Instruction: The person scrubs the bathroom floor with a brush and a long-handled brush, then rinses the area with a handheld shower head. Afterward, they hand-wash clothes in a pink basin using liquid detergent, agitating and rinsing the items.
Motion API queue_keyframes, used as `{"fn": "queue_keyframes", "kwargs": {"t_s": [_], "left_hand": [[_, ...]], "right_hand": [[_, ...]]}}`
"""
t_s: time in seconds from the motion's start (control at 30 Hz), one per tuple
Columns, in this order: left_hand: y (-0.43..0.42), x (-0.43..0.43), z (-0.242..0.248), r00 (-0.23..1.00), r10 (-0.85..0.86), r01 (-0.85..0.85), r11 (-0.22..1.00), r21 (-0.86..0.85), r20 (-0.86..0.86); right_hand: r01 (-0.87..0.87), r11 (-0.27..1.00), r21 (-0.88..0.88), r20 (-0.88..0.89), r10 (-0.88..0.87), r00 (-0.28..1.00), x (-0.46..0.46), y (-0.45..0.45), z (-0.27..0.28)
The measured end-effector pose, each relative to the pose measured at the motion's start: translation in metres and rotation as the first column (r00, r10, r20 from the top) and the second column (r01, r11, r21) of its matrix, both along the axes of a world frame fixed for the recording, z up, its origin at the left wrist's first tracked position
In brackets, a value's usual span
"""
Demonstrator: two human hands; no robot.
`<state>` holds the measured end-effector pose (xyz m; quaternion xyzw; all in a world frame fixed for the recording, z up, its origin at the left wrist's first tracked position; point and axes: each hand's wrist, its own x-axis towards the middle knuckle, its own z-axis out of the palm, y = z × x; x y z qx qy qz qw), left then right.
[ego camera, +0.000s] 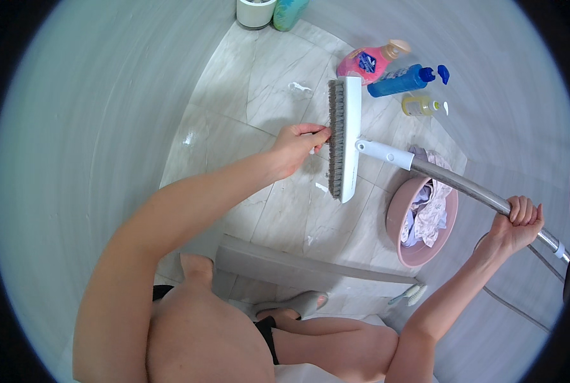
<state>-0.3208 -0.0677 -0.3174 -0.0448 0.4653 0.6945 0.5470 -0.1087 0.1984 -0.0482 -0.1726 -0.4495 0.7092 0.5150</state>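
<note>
A long-handled floor scrub brush (352,139) is held up over the tiled floor, its grey bristles facing left. My right hand (517,227) is wrapped around its metal pole (457,184) at the right. At the bristles, near the middle of the brush head, my left hand (301,146) has its thumb and index finger pinched together. Whether they grip bristles or something small is hard to tell. White foamy patches (299,86) lie on the marble-look floor tiles (285,206).
A pink pump bottle (364,64), a blue pump bottle (397,81) and a small yellow one (416,106) stand by the wall. A pink basin (394,220) holds cloths (426,215). A low ledge (289,263) crosses before my feet; a small brush (409,294) lies beyond it.
</note>
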Motion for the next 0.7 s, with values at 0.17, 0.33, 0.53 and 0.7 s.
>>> {"fn": "queue_keyframes", "kwargs": {"t_s": [0.17, 0.33, 0.53, 0.7], "left_hand": [[-0.003, -0.036, -0.055, 0.946, 0.314, -0.324, 0.915, -0.239, -0.082], [-0.049, -0.092, -0.094, 0.805, 0.576, -0.575, 0.7, -0.423, -0.14], [-0.04, -0.052, -0.042, 0.975, 0.222, -0.222, 0.974, -0.037, -0.001], [0.0, -0.021, 0.024, 0.978, -0.19, 0.183, 0.979, -0.088, -0.083]], "right_hand": [[-0.011, 1.0, 0.02, 0.0, 0.011, 1.0, -0.001, 0.0, 0.004], [-0.017, 1.0, 0.021, -0.001, 0.017, 1.0, 0.0, 0.0, 0.004], [-0.022, 1.0, 0.017, -0.004, 0.022, 1.0, 0.005, 0.006, 0.002], [-0.007, 1.0, 0.007, -0.002, 0.007, 1.0, 0.001, 0.001, 0.003]]}}
